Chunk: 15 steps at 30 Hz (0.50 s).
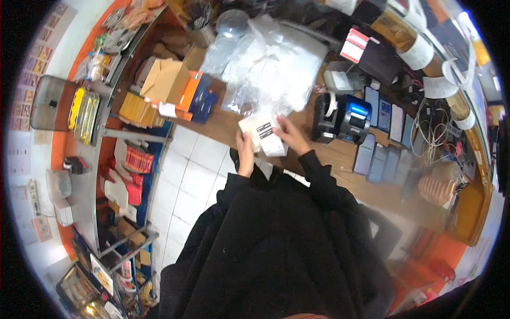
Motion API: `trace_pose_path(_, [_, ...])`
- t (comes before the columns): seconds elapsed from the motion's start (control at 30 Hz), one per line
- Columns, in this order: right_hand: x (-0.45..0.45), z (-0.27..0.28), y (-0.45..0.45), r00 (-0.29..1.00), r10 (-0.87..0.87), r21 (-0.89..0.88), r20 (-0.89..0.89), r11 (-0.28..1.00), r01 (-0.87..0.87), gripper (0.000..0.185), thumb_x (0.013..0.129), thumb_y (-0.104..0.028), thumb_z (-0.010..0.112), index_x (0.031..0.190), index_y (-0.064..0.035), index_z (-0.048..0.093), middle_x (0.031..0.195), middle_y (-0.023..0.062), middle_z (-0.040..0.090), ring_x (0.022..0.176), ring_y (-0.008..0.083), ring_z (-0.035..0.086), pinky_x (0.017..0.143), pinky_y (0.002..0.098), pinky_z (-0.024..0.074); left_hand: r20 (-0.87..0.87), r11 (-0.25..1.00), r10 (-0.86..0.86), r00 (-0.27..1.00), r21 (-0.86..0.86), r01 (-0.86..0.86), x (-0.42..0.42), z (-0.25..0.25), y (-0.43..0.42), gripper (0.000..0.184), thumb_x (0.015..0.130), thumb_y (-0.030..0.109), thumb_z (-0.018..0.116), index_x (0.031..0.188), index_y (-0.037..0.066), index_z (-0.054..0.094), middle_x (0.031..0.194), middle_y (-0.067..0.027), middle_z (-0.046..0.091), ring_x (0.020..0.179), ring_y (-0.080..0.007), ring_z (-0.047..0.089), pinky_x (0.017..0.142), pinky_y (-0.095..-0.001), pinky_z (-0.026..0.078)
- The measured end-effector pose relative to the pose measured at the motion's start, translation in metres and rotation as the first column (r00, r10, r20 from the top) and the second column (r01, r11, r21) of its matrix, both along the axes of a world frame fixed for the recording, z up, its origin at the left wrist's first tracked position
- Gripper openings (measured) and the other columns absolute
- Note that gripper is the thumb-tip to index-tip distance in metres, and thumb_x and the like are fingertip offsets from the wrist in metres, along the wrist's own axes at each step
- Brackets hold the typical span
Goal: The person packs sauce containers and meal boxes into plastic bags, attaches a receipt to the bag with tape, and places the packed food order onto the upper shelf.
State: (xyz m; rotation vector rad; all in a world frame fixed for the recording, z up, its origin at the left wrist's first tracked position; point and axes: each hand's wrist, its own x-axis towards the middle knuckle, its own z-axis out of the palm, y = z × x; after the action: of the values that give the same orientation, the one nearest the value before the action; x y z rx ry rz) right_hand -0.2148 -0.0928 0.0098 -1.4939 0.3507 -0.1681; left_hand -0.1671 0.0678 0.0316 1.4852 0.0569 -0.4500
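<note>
Between my two hands is a white packet (pixel 272 144) with bold black lettering, held over the front edge of the wooden table (pixel 332 162). My left hand (pixel 245 155) grips its left side, and my right hand (pixel 293 137) is closed around its right side. Whether the packet is a box or a pouch I cannot tell. Just beyond it lies a heap of clear plastic bags (pixel 271 64), its near edge close to the packet. A black printer (pixel 342 118) stands to the right of my right hand.
Several phones (pixel 378 162) lie right of the printer, near tangled white cables (pixel 431 125). An open cardboard box (pixel 163 81) and an orange and blue box (pixel 201 98) sit at the left. Shelves with packaged goods (pixel 127 159) line the left side above the white tiled floor (pixel 194 170).
</note>
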Motion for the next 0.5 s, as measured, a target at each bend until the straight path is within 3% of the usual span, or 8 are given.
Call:
trace_pose_path(0.07, [0.008,0.047,0.003,0.975,0.190,0.140,-0.118,0.975,-0.173,0.047,0.082,-0.022,0.059,0.117,0.0029,0.039,0.110,0.0121,0.047,0.101,0.0176,0.043,0.089,0.0297,0.0356,0.018,0.994,0.004,1.000,-0.107,-0.002,0.011,-0.050,-0.003,0.049,0.092,0.034,0.037,0.122,-0.004,0.035,0.120,-0.0153,0.044,0.107,-0.0202,0.044,0.091,-0.0311,0.035])
trace_pose_path(0.1, [0.007,0.045,0.009,0.997,0.081,-0.006,-0.016,0.997,-0.081,0.049,0.082,-0.022,0.059,0.118,0.0013,0.035,0.110,0.0090,0.043,0.103,0.0170,0.040,0.090,0.0288,0.0331,-0.048,0.980,-0.050,0.998,-0.195,0.040,0.019,-0.072,0.003,0.048,0.092,0.036,0.036,0.121,-0.002,0.037,0.116,-0.0137,0.047,0.104,-0.0196,0.047,0.088,-0.0310,0.038])
trace_pose_path(0.13, [0.005,0.056,0.009,0.987,0.127,0.109,0.102,0.984,-0.138,0.049,0.082,-0.022,0.059,0.118,-0.0012,0.032,0.109,0.0074,0.040,0.105,0.0156,0.036,0.091,0.0282,0.0314,-0.108,0.956,-0.119,0.987,-0.281,0.085,0.023,-0.085,0.004,0.048,0.092,0.038,0.034,0.119,-0.001,0.039,0.113,-0.0121,0.050,0.100,-0.0189,0.050,0.084,-0.0309,0.041])
trace_pose_path(0.2, [-0.008,0.044,0.011,0.991,0.128,0.175,-0.036,0.977,-0.119,0.046,0.080,-0.020,0.061,0.113,-0.0043,0.032,0.105,0.0060,0.037,0.106,0.0150,0.032,0.090,0.0277,0.0292,-0.129,0.947,-0.101,0.986,-0.317,0.055,0.004,-0.052,0.009,0.049,0.092,0.040,0.034,0.119,0.000,0.037,0.110,-0.0115,0.051,0.098,-0.0187,0.052,0.083,-0.0306,0.042])
trace_pose_path(0.27, [-0.035,0.049,0.009,0.998,0.038,-0.034,-0.043,0.999,-0.040,0.049,0.078,-0.021,0.063,0.110,-0.0050,0.030,0.103,0.0057,0.035,0.108,0.0152,0.030,0.092,0.0262,0.0270,0.014,0.993,-0.081,0.997,-0.081,0.082,-0.020,-0.012,0.014,0.047,0.090,0.033,0.043,0.119,-0.001,0.028,0.115,-0.0159,0.041,0.106,-0.0203,0.043,0.090,-0.0313,0.035])
trace_pose_path(0.3, [-0.051,0.063,0.005,0.998,-0.020,0.023,0.059,1.000,0.018,0.055,0.075,-0.025,0.065,0.111,-0.0028,0.030,0.108,0.0122,0.036,0.110,0.0210,0.031,0.093,0.0313,0.0283,0.117,0.980,-0.197,0.973,0.003,0.198,-0.031,0.035,0.012,0.046,0.090,0.031,0.044,0.118,-0.002,0.028,0.117,-0.0165,0.039,0.108,-0.0214,0.040,0.092,-0.0317,0.032])
trace_pose_path(0.4, [-0.108,0.143,-0.019,0.953,-0.242,0.488,0.182,0.864,0.126,0.072,0.072,-0.028,0.067,0.121,0.0011,0.024,0.122,0.0202,0.034,0.119,0.0288,0.029,0.100,0.0391,0.0276,0.433,0.841,-0.489,0.758,0.001,0.542,-0.042,0.130,-0.009,0.059,0.085,0.037,0.051,0.124,-0.002,0.032,0.122,-0.0142,0.036,0.111,-0.0214,0.039,0.091,-0.0321,0.034])
trace_pose_path(0.5, [-0.177,0.164,-0.071,0.924,-0.367,0.746,0.109,0.644,0.168,0.074,0.074,-0.032,0.062,0.127,0.0009,0.022,0.128,0.0205,0.032,0.119,0.0307,0.034,0.098,0.0430,0.0330,0.406,0.477,-0.686,0.603,-0.375,0.795,-0.052,0.199,-0.041,0.059,0.083,0.036,0.053,0.127,0.001,0.036,0.134,-0.0143,0.025,0.118,-0.0237,0.036,0.086,-0.0348,0.041])
